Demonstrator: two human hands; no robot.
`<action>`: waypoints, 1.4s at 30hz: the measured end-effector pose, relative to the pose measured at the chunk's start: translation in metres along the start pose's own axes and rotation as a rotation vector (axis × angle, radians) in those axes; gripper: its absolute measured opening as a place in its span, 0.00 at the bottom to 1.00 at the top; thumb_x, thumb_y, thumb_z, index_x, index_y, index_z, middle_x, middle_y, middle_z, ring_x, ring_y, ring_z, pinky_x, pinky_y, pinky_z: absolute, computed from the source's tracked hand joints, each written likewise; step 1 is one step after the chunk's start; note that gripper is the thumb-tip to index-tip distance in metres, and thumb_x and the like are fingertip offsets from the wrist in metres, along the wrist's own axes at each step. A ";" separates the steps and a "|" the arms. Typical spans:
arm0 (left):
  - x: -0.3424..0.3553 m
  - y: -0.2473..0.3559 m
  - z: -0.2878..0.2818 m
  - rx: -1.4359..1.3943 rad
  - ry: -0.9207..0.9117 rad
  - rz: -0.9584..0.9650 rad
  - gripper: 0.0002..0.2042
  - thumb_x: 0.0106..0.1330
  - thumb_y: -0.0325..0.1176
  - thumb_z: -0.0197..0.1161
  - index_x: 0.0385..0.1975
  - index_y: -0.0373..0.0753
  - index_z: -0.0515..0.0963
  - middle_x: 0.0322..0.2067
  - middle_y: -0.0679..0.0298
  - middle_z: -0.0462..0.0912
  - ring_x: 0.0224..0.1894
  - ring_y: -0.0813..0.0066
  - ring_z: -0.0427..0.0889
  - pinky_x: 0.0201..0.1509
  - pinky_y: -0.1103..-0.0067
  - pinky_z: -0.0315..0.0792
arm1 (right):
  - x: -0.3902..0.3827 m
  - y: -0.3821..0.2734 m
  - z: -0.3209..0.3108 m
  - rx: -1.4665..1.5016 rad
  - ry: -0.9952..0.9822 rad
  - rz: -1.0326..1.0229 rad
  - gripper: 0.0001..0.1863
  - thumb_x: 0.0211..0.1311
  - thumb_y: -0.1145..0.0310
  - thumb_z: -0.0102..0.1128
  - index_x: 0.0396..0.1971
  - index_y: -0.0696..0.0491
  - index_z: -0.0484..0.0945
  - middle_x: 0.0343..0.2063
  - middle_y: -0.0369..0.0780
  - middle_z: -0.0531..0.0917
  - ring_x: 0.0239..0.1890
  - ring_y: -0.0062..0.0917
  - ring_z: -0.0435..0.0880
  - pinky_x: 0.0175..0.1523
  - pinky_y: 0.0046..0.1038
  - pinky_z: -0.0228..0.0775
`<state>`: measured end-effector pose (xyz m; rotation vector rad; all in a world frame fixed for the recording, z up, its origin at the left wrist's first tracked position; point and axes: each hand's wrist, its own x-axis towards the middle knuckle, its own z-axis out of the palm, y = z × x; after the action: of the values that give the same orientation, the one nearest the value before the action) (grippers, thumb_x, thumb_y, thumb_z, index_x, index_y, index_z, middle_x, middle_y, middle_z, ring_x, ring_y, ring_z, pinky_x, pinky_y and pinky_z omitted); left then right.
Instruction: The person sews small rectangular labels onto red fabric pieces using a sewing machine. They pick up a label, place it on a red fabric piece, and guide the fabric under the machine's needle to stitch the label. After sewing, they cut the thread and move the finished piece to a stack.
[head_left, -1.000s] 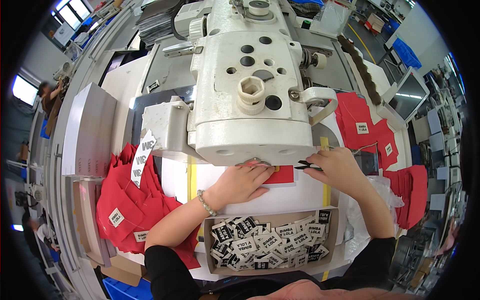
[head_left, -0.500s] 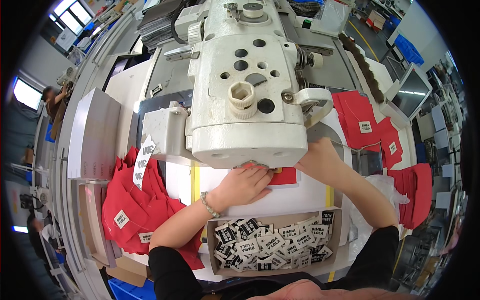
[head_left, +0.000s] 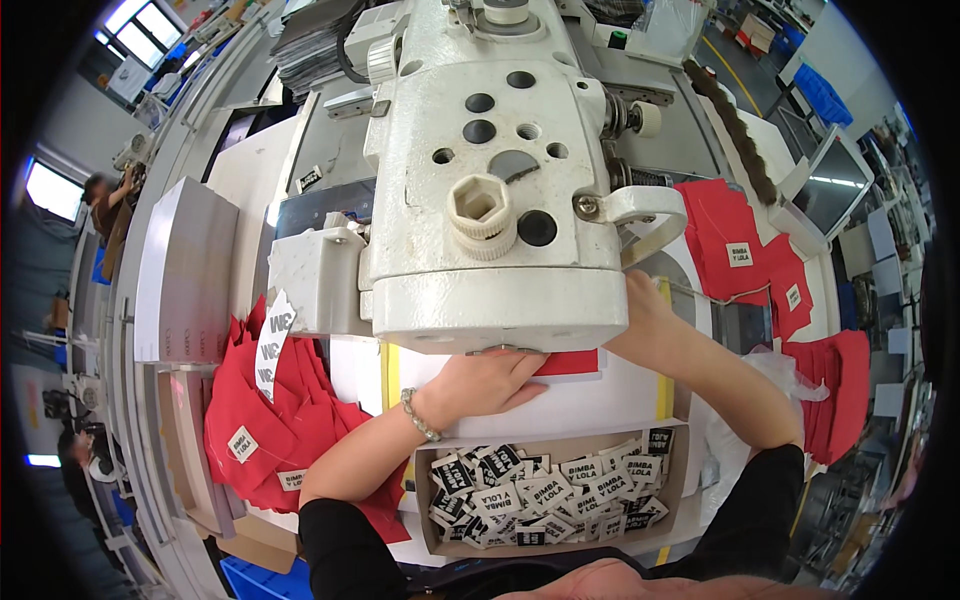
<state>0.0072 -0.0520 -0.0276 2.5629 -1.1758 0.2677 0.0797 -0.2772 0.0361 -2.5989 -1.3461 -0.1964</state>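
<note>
The white sewing machine head (head_left: 495, 300) hangs over a white work surface. My left hand (head_left: 480, 385) lies with fingers extended at a red fabric piece (head_left: 570, 362) under the head, its fingertips partly hidden. My right hand (head_left: 635, 318) reaches behind the right side of the head, its fingers hidden. Just below my hands, an open cardboard box (head_left: 676, 480) holds several small black and white labels (head_left: 545, 490).
Red fabric pieces lie heaped (head_left: 260, 420) at left, stacked (head_left: 835, 390) at lower right and spread (head_left: 720, 240) at upper right. A long white box (head_left: 185, 270) stands at left, clear plastic (head_left: 735, 430) at right. People (head_left: 105, 200) work at far left.
One second ago my right hand held black snips beside the red piece; it has moved up behind the machine head, hiding them. My left hand stays put, its fingertips now more hidden.
</note>
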 end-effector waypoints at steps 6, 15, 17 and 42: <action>0.001 0.001 -0.004 -0.011 -0.039 -0.008 0.25 0.62 0.50 0.60 0.51 0.37 0.72 0.58 0.54 0.71 0.61 0.54 0.68 0.65 0.60 0.59 | 0.001 0.003 0.004 0.101 0.058 0.012 0.04 0.51 0.66 0.58 0.23 0.49 0.80 0.19 0.36 0.81 0.23 0.31 0.83 0.26 0.33 0.73; 0.004 0.001 -0.004 -0.057 -0.034 -0.016 0.25 0.63 0.49 0.59 0.52 0.35 0.71 0.61 0.50 0.67 0.61 0.51 0.68 0.66 0.60 0.59 | -0.001 0.012 -0.004 0.213 0.027 0.081 0.05 0.52 0.64 0.59 0.25 0.48 0.80 0.20 0.35 0.81 0.25 0.30 0.82 0.28 0.34 0.71; 0.004 0.001 -0.002 -0.073 -0.040 -0.023 0.25 0.63 0.49 0.59 0.52 0.35 0.71 0.61 0.50 0.67 0.61 0.51 0.69 0.65 0.61 0.61 | 0.000 0.012 -0.005 0.186 0.024 0.072 0.05 0.51 0.64 0.60 0.24 0.49 0.79 0.20 0.35 0.81 0.24 0.31 0.82 0.28 0.34 0.71; 0.004 0.002 -0.002 -0.057 -0.047 0.013 0.21 0.64 0.47 0.58 0.49 0.36 0.72 0.59 0.53 0.69 0.58 0.54 0.70 0.63 0.63 0.63 | 0.005 0.000 -0.011 0.030 0.015 -0.073 0.02 0.45 0.71 0.60 0.21 0.51 0.80 0.18 0.36 0.81 0.22 0.28 0.84 0.26 0.28 0.72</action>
<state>0.0086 -0.0555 -0.0239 2.5263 -1.1999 0.1750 0.0824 -0.2754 0.0477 -2.5210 -1.4283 -0.2043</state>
